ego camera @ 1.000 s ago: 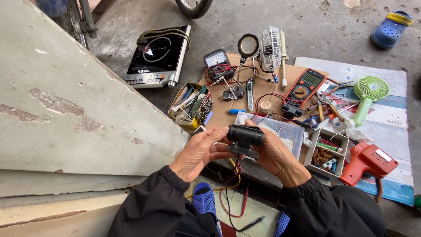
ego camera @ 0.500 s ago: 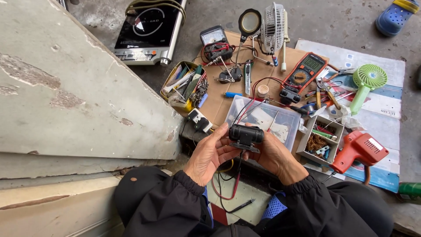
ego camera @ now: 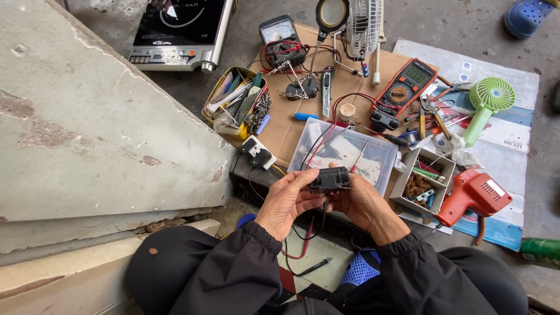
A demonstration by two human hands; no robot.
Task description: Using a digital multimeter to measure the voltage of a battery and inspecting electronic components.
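Both hands, left hand and right hand, grip one small black device just below one clear plastic box; two multimeters lie beyond it.

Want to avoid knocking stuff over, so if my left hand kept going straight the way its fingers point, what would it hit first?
The left hand points up and right, toward the small black device it already grips with the right hand. Past that, probably the clear plastic box, though depth is unclear.
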